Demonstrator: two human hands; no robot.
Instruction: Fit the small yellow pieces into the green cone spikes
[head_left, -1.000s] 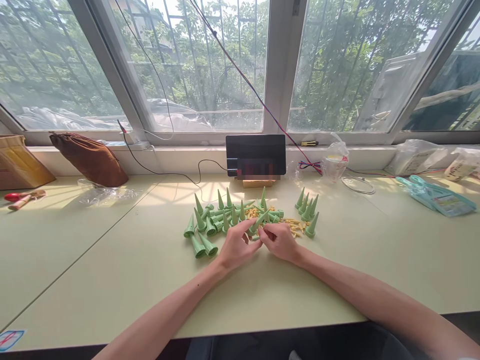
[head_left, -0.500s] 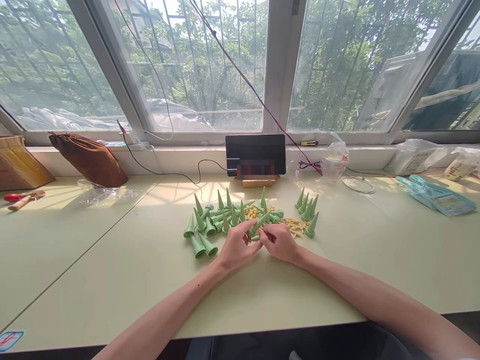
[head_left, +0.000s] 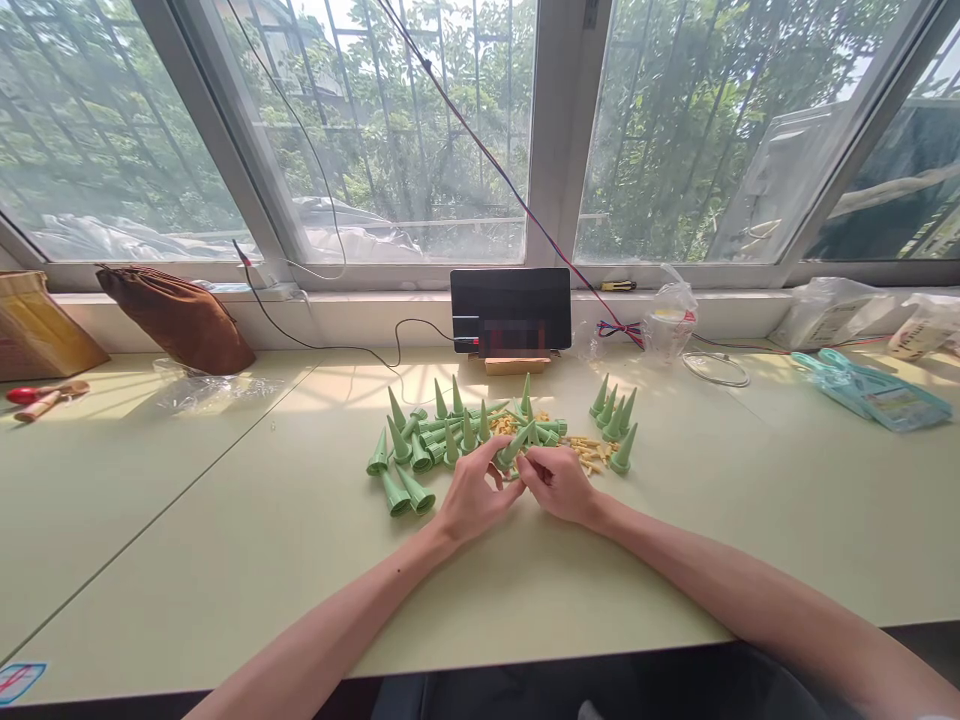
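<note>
My left hand (head_left: 477,488) is closed on a green plastic cone (head_left: 516,444), which tilts with its tip up and to the right. Against the cone's lower end, my right hand (head_left: 559,484) is pinched; whatever lies between its fingertips is hidden. Green cones, some upright and some lying down, crowd to the left of my hands, with two lying cones (head_left: 415,492) nearest me. Small yellow pieces (head_left: 592,455) are scattered behind and beside my right hand. Several upright cones (head_left: 623,452) form a group to its right.
A dark tablet (head_left: 510,300) leans on a small stand at the back. A brown drawstring bag (head_left: 180,320) and a clear plastic wrapper (head_left: 214,388) lie at left. Toward the right are a bagged cup (head_left: 670,325), a coiled cable (head_left: 716,372) and a teal packaged item (head_left: 877,392).
The cone in my left hand has shifted slightly and its tip points a little more upward. Both hands stay in nearly the same place.
</note>
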